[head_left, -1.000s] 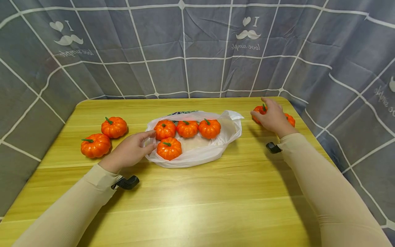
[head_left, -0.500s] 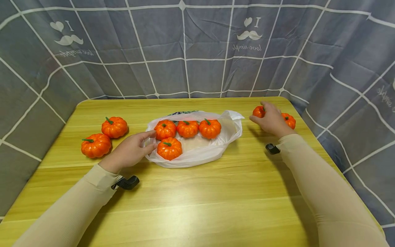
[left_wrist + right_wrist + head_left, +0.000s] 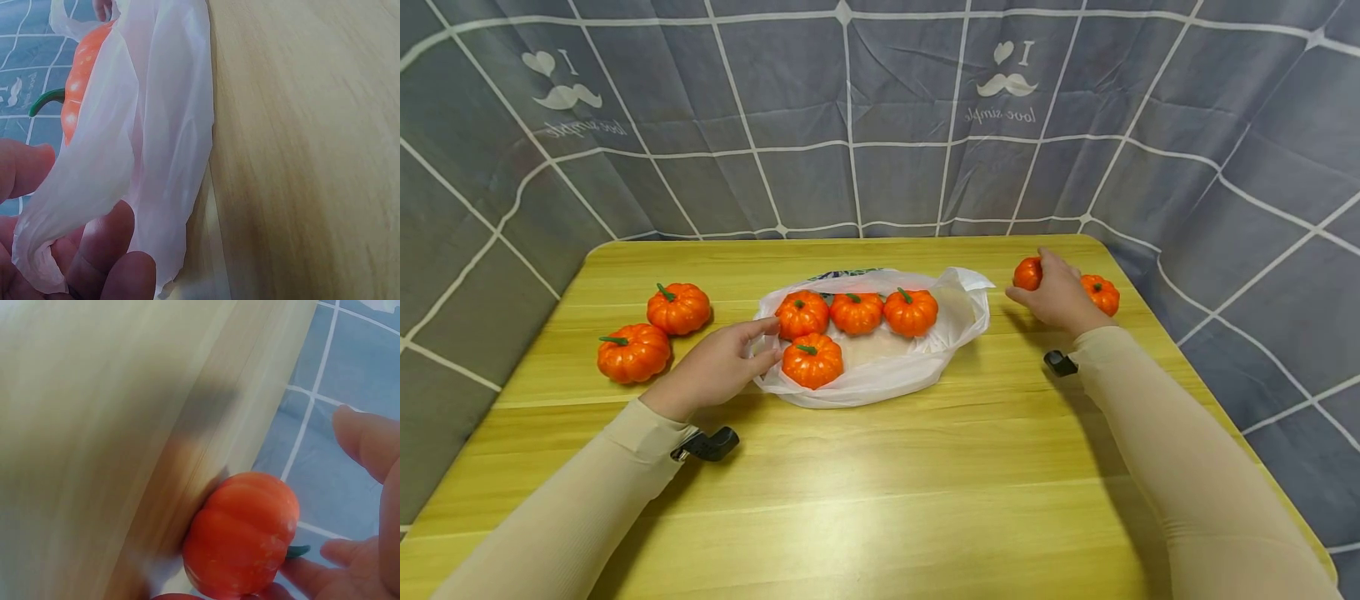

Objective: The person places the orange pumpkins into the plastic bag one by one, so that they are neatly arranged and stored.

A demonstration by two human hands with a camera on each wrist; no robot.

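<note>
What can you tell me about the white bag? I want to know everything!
The white bag looks like thin, crinkly plastic. It lies on the wooden table with its opening facing up and its rim loose and wrinkled. A bit of dark print shows at its far edge. Four orange pumpkins sit inside it: three in a row at the back and one in front, at the left. The left hand holds its left edge.

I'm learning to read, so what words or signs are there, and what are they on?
"I", with heart and moustache signs, twice, mirrored, on the grey, white-checked fabric curtain.
"love simple", twice, mirrored, same curtain.
Too small to read: blue-green print at the thin white plastic bag's far edge.
</note>
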